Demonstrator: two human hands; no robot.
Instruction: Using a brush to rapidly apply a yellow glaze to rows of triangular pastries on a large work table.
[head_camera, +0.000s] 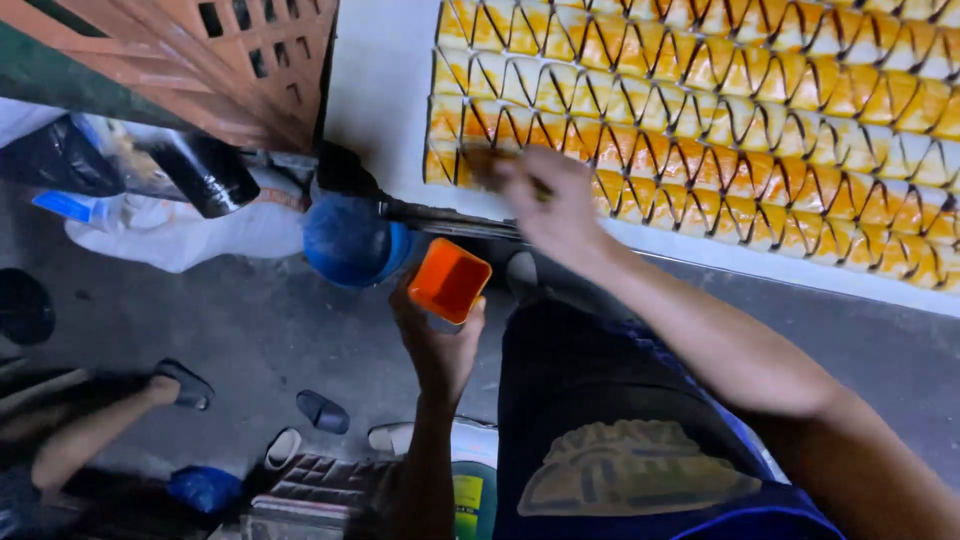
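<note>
Right hand (552, 205) blurred, brush (492, 165) indistinct.

1. The pastry rows (720, 130) are golden yellow to orange, each piece edged dark brown, a repeating triangle pattern.
2. Beneath them, the tray surface (385, 90) is white.
3. Below the pastries, the small cup (450, 281) is bright orange (inside too).
4. Left of the pastries, the crate (240, 70) is terracotta lattice; below it the round lid (350, 240) is blue.
</note>
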